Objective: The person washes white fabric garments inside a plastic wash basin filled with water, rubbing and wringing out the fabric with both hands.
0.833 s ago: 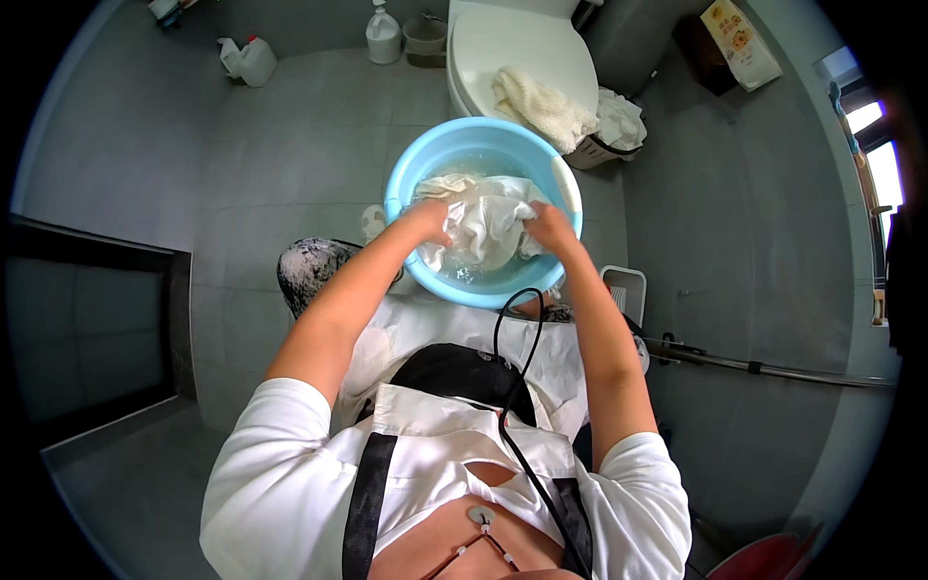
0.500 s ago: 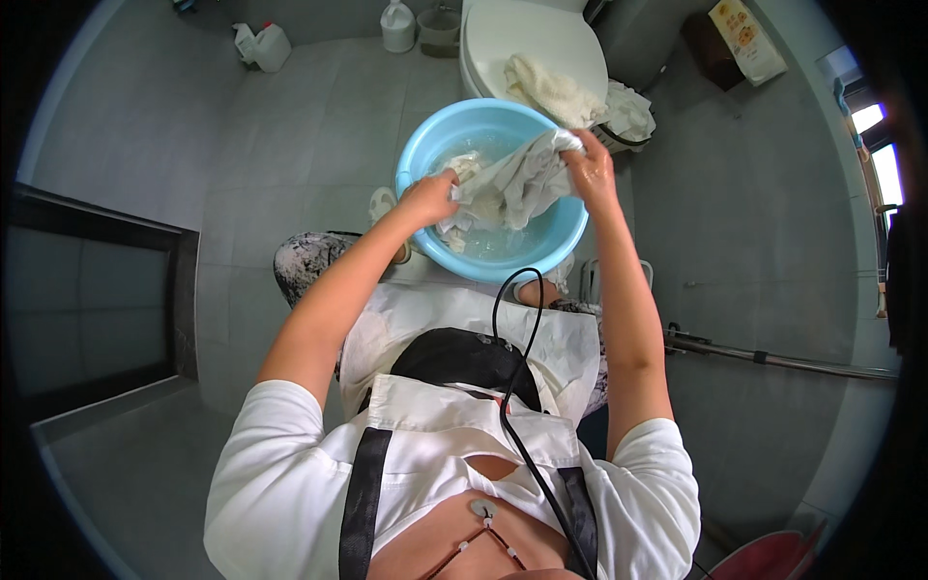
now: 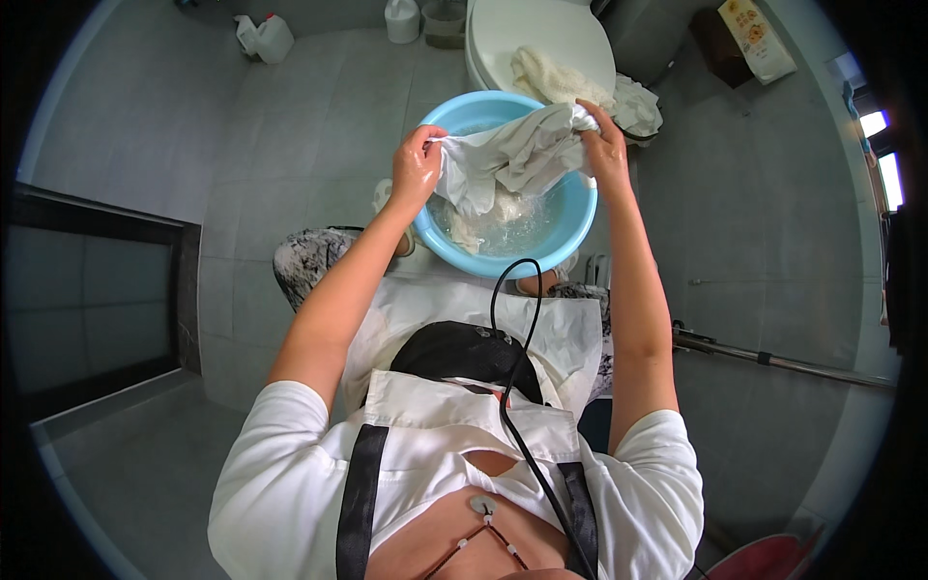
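A wet white cloth [image 3: 517, 155] is stretched between my two hands above a light blue basin [image 3: 454, 257]. My left hand [image 3: 418, 166] pinches one end of it by the basin's left rim. At the other end, my right hand [image 3: 605, 145] grips a bunched part over the far right rim. The lower folds of the cloth hang into the basin. More pale fabric [image 3: 466, 232] lies in the rippling water beneath. What kind of garment or cloth is held, I cannot tell.
Beyond the basin stands a white toilet [image 3: 551, 29] with a cream towel [image 3: 556, 77] on its lid. Beside it is a bin with white stuff [image 3: 635, 108]. White jugs [image 3: 266, 39] stand at the far wall. A black cable [image 3: 522, 425] loops over my lap; a metal pole [image 3: 783, 361] lies right.
My left hand has moved up and left, pulling the cloth wider and higher out of the water. My right hand has risen slightly, still gripping its end.
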Demonstrator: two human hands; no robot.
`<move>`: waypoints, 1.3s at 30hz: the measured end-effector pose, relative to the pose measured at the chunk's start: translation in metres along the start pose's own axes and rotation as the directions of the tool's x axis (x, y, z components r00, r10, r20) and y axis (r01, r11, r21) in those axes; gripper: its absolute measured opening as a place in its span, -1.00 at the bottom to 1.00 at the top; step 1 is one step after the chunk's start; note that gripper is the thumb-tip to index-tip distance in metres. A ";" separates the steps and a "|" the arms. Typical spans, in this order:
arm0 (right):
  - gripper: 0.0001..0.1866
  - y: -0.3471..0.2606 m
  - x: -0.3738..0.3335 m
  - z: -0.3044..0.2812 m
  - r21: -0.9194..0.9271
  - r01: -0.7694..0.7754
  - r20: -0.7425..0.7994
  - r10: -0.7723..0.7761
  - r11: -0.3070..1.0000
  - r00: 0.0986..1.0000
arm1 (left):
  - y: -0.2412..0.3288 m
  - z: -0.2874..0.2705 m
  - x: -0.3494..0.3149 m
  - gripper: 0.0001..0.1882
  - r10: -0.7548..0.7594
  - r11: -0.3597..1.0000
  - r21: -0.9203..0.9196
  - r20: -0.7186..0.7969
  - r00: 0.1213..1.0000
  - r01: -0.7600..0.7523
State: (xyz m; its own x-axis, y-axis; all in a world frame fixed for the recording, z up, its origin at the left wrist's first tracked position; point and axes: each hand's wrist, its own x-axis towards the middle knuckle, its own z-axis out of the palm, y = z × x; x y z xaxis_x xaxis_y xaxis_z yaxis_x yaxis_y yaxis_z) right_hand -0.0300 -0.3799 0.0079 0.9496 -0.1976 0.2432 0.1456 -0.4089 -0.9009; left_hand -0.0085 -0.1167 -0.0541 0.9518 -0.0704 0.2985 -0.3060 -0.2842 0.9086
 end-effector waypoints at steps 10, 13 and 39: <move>-0.32 0.061 -0.035 0.037 -0.728 0.227 0.393 0.123 0.647 0.911 | -0.054 0.051 -0.012 -0.21 -0.160 0.814 0.553 0.505 0.848 -0.175; -0.32 0.091 -0.047 0.056 -0.730 0.199 0.429 0.212 0.654 0.878 | -0.052 0.059 -0.012 -0.07 -0.313 0.720 0.662 0.577 0.754 -0.208; -0.63 0.100 -0.005 0.086 -0.831 -0.003 0.340 0.510 0.557 0.790 | -0.078 0.069 -0.010 -0.08 -0.584 0.756 0.637 0.549 0.598 0.153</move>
State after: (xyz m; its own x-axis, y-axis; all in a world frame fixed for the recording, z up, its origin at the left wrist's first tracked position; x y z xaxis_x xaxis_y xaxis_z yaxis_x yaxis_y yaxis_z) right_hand 0.0033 -0.3431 -0.1147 0.9188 -0.0623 -0.3898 -0.1520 -0.9672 -0.2035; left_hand 0.0073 -0.1604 -0.1477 0.7596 -0.4011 -0.5120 -0.0726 -0.8345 0.5461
